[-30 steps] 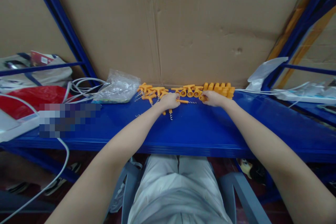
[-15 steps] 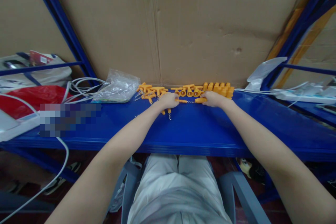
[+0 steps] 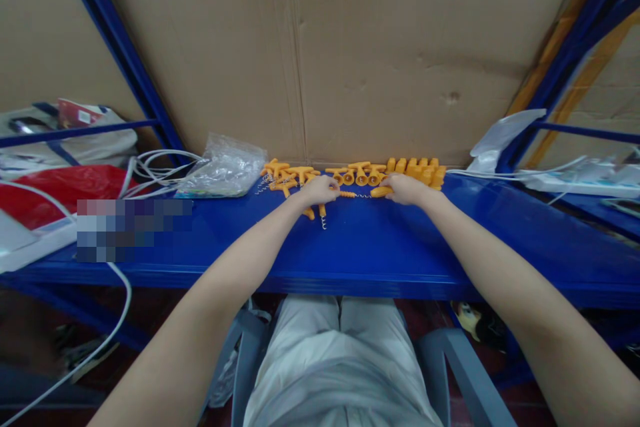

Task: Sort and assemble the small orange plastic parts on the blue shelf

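Observation:
Over the blue table [image 3: 370, 247], my left hand [image 3: 320, 191] is closed on an orange corkscrew [image 3: 347, 194], whose metal spiral points right. My right hand [image 3: 401, 188] pinches an orange piece [image 3: 381, 192] at the spiral's tip; whether they touch is unclear. Beyond both hands, orange T-shaped pieces with round openings [image 3: 361, 177] stand in a row. Orange corkscrews [image 3: 283, 173] lie in a loose pile behind and left of my left hand. Another corkscrew [image 3: 323, 212] lies just in front of it, spiral toward me. Several orange pieces [image 3: 425, 170] are stacked behind my right hand.
A clear plastic bag [image 3: 225, 163] and white cables [image 3: 160, 163] lie left of the pile, with a red bag [image 3: 75, 187] farther left. Cardboard [image 3: 375, 67] rises behind the table. At the right back are a white plastic bag [image 3: 495, 140] and a power strip [image 3: 565, 181].
My left hand has shifted very slightly left. The corkscrew and the piece between my hands are almost where they were.

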The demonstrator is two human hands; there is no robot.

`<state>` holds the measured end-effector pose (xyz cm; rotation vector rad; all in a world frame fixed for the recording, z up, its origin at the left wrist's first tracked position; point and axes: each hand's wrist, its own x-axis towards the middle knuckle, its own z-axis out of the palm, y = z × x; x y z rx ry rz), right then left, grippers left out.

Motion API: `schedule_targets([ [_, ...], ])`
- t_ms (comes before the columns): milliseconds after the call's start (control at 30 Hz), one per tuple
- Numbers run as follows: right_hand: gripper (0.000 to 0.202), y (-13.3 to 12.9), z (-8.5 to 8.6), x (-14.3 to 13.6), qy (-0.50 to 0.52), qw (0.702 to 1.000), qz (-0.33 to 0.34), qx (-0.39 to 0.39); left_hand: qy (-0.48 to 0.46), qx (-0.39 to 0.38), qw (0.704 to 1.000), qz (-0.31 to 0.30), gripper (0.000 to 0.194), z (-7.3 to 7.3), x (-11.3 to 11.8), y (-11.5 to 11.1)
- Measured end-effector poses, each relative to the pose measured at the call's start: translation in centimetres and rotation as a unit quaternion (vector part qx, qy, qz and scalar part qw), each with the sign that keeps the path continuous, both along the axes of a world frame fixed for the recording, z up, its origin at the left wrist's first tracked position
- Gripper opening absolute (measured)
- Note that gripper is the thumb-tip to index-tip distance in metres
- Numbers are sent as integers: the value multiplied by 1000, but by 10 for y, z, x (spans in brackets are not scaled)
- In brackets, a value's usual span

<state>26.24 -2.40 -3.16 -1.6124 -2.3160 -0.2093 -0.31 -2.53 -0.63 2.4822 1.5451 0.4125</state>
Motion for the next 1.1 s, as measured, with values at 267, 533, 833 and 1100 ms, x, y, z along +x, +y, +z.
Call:
schedule_targets([
  [267,26,-12,12,-10,-55,998,-21,-39,-74,-64,995,18,26,1,-4,-1],
  [533,37,-21,14,-28,-50,998,35,6,-142,-105,984,10,32,-3,-1,1],
  [833,37,-14,7,-17,17,997,39,65,-254,-234,938,2,35,1,-5,3],
  [1100,37,-12,5,-14,20,997,53,53,-289,-207,934,-31,36,-5,-6,6],
])
